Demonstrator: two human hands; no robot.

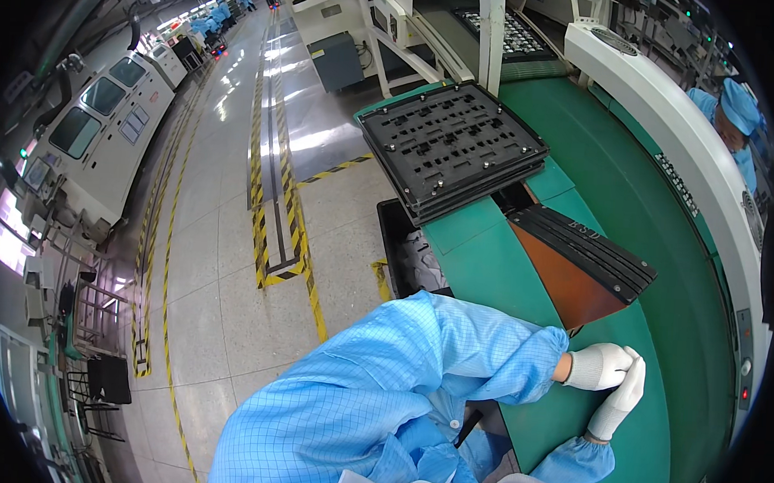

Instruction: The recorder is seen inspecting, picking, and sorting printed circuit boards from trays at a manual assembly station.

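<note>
Left hand [599, 366] and right hand [620, 398], white-gloved, clasp each other over green counter [489, 272] near edge; both grips hold nothing. Part hands before reaching copper board [566, 288].

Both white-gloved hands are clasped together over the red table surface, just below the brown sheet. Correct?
Not quite: the head view shows the table surface is green, not red. The white-gloved hands, left and right, do meet just below the brown sheet.
</note>
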